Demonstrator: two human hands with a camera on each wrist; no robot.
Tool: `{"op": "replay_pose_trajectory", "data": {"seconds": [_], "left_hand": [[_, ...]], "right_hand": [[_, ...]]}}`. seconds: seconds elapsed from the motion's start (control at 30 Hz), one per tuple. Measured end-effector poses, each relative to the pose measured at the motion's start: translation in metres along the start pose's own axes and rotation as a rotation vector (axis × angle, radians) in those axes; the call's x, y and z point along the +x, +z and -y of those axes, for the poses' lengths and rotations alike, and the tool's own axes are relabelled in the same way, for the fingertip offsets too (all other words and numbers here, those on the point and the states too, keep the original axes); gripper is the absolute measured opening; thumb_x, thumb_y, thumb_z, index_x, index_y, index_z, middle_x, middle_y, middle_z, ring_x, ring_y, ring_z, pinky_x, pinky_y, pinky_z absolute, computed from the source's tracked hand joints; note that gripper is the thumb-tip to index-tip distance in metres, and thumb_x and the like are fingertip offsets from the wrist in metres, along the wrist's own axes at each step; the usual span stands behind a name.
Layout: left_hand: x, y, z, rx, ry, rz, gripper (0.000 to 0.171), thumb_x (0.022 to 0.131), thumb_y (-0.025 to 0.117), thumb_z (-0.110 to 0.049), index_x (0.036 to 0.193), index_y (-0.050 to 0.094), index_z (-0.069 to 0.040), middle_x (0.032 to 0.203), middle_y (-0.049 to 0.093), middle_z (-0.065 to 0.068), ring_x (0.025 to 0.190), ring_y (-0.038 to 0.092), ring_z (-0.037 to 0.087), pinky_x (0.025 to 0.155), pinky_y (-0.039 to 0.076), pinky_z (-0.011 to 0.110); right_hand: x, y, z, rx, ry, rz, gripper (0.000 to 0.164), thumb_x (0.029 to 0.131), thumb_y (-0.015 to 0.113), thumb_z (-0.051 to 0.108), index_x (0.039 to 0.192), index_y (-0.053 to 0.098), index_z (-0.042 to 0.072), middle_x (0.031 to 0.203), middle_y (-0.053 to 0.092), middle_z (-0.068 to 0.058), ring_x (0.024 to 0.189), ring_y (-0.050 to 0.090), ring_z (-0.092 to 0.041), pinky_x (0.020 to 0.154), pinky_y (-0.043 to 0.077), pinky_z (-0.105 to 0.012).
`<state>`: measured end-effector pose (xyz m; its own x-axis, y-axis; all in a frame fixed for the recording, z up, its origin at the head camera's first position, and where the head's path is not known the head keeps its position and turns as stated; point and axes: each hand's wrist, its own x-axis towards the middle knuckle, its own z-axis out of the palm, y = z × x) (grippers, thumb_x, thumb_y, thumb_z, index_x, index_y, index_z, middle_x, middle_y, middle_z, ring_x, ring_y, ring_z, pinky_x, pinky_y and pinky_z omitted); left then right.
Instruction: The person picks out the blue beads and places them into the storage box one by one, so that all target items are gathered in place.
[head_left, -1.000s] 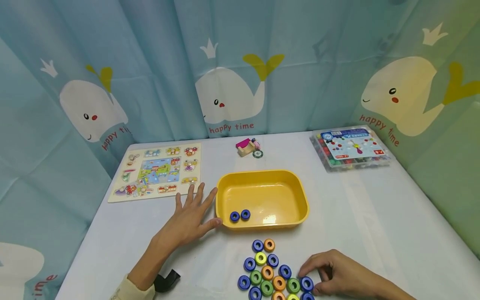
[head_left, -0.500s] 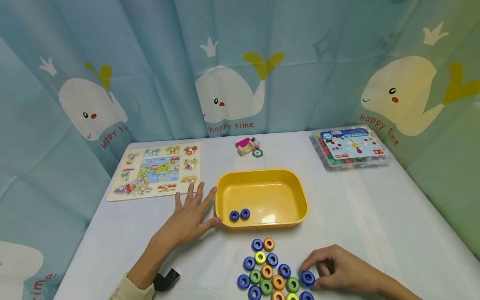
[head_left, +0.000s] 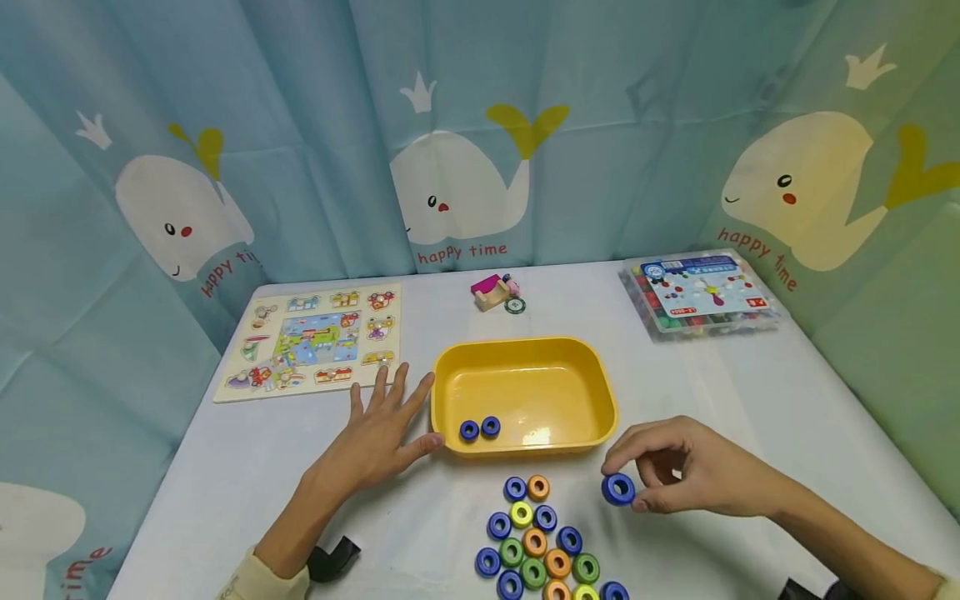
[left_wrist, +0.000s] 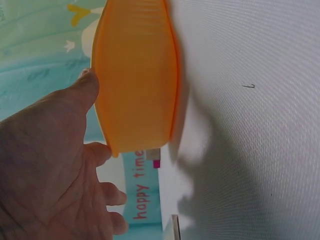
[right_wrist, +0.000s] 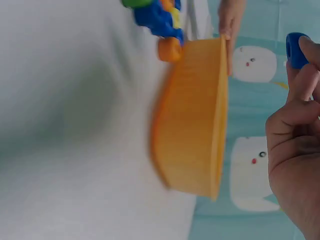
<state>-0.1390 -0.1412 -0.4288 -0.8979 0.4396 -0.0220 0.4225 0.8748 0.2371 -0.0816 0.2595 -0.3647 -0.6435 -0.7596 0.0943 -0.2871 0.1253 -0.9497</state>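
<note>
Between thumb and fingers my right hand (head_left: 693, 467) pinches a blue ring (head_left: 618, 489), raised off the table to the right of the loose rings. The right wrist view shows that blue ring (right_wrist: 297, 50) at the fingertips too. My left hand (head_left: 382, 433) has its fingers spread and touches the left rim of the yellow tray (head_left: 555, 350); the left wrist view shows thumb and index finger at the tray's edge. Inside the tray, two blue rings (head_left: 480, 429) lie at the front left. Several blue, orange (head_left: 535, 542), green (head_left: 533, 573) and yellow rings lie grouped in front of it.
A wooden picture puzzle board (head_left: 315, 340) lies at the back left. Behind the tray are a small wooden and pink toy (head_left: 492, 293) and a round chip (head_left: 515, 306). A clear plastic case (head_left: 701, 296) of colored parts stands back right. Curtains enclose the table.
My right hand has lifted the blue ring away from the right side of the group and moved it forward, toward the tray. The left hand stays put at the tray's rim.
</note>
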Motion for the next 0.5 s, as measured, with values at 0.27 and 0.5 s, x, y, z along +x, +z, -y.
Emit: {"op": "replay_pose_trajectory", "data": {"seconds": [0.27,0.5], "left_hand": [[0.0,-0.001,0.0,-0.018,0.008,-0.007,0.08,0.085,0.039,-0.07,0.149,0.007,-0.035,0.155,0.003,0.011,0.137,-0.013,0.033,0.1,-0.01,0.063],[-0.001,-0.001,0.0,-0.023,0.007,-0.005,0.08,0.085,0.039,-0.07,0.149,0.006,-0.035,0.154,0.001,0.011,0.137,-0.012,0.033,0.1,-0.009,0.064]], "right_hand": [[0.044,-0.025,0.0,-0.086,-0.012,0.006,0.033,0.082,0.067,-0.003,0.113,0.064,0.008,0.086,0.062,-0.008,0.066,0.056,-0.018,0.054,0.05,-0.03],[0.084,-0.037,-0.013,-0.151,0.099,0.032,0.029,0.082,0.071,0.007,0.109,0.067,0.015,0.075,0.062,-0.005,0.069,0.058,-0.022,0.06,0.052,-0.033]]}}
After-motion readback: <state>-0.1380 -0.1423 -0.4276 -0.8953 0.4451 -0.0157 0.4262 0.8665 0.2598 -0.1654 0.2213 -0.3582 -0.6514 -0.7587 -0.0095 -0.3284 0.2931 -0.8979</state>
